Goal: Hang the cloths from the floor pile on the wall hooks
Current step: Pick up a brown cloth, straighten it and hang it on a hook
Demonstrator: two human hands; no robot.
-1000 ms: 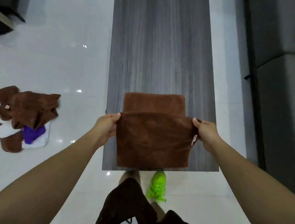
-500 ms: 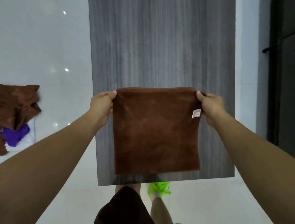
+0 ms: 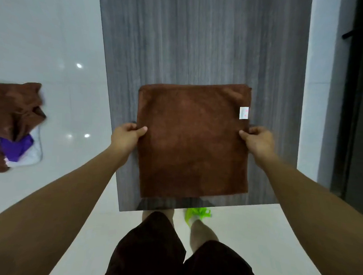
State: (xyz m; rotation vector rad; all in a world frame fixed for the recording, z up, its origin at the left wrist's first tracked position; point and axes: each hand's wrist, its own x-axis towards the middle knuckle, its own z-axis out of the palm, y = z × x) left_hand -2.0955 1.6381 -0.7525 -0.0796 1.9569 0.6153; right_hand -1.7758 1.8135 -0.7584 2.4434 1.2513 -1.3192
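While the brown cloth is lying flat on the grey worktop, the left hand and right hand are pinching its side edges; the pile is sitting on the floor.

Glossy white floor; grey woodgrain table; dark door.

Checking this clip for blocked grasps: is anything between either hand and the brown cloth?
No. The left hand and right hand each pinch a side edge of the brown cloth, which lies spread on the grey table. No wall hooks are in view.
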